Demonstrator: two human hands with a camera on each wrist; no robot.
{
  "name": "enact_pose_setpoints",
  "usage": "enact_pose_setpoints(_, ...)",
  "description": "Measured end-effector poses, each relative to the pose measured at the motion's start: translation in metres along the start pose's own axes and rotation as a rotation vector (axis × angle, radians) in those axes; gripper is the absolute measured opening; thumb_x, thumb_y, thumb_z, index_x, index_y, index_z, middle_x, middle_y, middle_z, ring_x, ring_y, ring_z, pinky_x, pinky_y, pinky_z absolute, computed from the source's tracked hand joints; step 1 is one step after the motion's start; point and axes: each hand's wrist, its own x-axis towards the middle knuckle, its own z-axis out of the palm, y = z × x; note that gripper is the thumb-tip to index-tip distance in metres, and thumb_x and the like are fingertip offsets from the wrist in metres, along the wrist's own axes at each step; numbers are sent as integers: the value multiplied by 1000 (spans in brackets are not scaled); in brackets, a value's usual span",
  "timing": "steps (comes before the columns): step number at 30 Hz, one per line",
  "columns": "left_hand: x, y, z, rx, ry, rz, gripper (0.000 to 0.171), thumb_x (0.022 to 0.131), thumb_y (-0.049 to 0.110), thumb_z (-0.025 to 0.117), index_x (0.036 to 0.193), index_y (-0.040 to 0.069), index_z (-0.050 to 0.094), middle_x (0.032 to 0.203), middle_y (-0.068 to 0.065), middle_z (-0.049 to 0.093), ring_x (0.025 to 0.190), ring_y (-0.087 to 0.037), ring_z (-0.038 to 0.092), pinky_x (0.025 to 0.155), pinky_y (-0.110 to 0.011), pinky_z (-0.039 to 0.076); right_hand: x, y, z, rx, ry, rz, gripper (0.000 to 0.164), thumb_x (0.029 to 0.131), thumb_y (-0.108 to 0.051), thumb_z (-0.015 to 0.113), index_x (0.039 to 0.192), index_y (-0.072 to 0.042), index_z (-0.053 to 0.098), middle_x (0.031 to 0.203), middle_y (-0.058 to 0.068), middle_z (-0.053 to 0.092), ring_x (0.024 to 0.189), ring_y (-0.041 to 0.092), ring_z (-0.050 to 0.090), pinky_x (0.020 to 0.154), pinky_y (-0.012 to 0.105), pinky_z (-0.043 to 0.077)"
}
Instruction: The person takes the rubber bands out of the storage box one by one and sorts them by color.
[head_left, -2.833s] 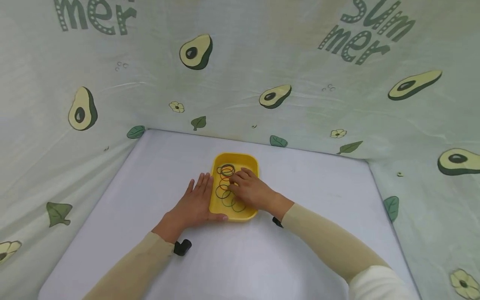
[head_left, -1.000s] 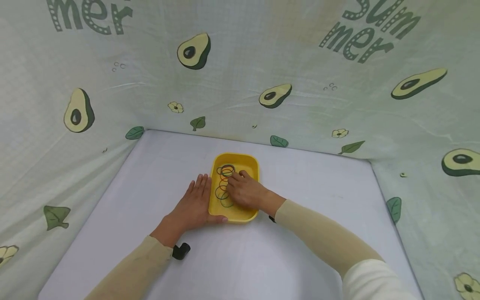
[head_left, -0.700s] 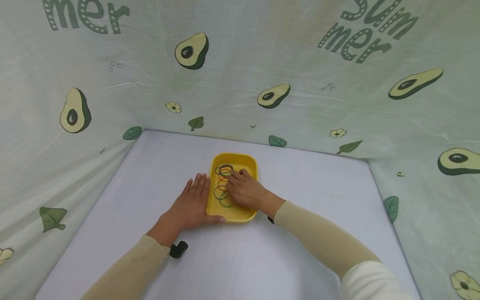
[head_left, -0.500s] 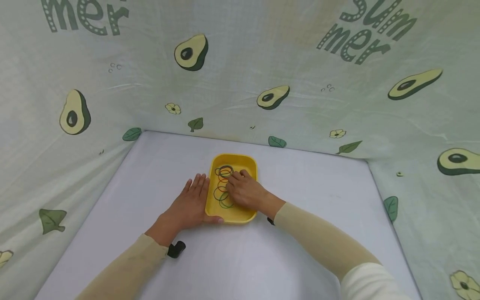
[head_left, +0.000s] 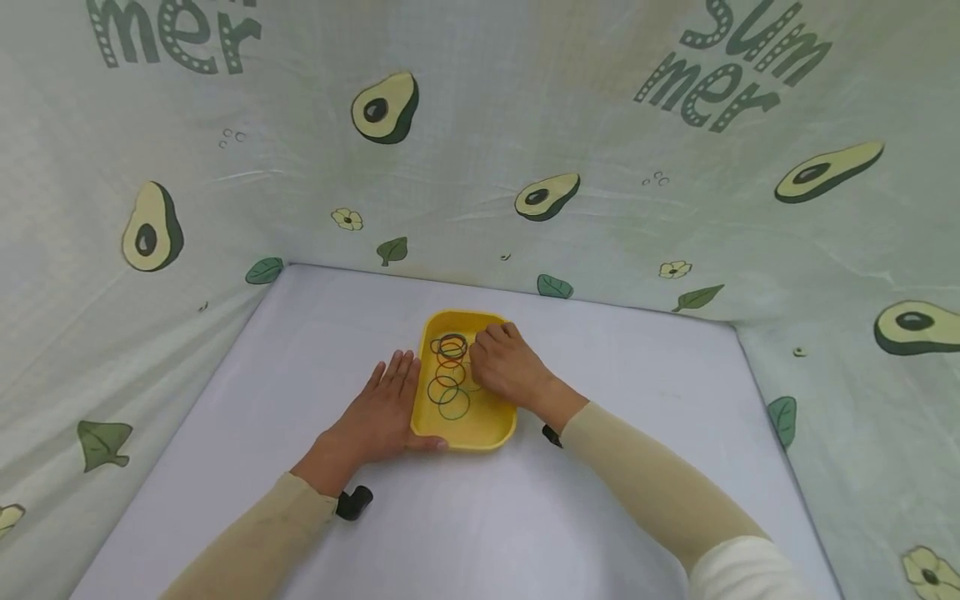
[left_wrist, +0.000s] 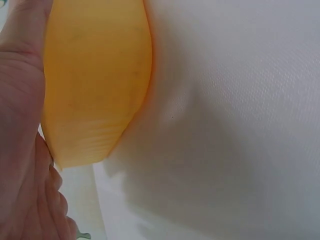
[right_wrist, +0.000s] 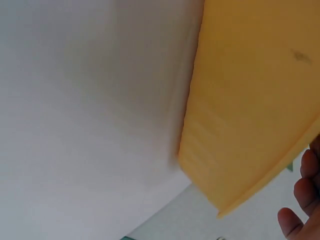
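R hand (head_left: 512,367) farther R over tray (head_left: 483,427), grip unclear, L hand (head_left: 381,408) flat alongside, bands (head_left: 450,387) btwn, cloth (head_left: 465,142) behind

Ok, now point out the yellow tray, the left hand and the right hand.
yellow tray (head_left: 486,427): head view, on the bare floor toward its near end
left hand (head_left: 378,417): head view, on its back
right hand (head_left: 512,367): head view, on its back

The head view is looking down toward the far edge of the bench (head_left: 615,358); both wrist views, close, are sharing the tray (left_wrist: 100,75).
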Motion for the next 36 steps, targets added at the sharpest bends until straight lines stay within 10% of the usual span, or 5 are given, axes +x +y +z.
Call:
enact_pose_setpoints(14,4,5,0,-21,-14,-11,147,75,95,59,166,-7,4,175,-27,6,164,-42,4,133,-57,11,-44,86,4,66,-4,324,19,103,-18,64,94,-1,64,88,9,54,96,33,49,84,47,43)
enact_pose_setpoints(36,8,1,0,-64,-15,-7,147,74,93,64,167,-6,7,175,-26,10,164,-41,7,132,-56,15,-48,95,50,184,-273,457,19,105,-17,57,97,-1,62,89,9,53,100,33,46,87,47,41)
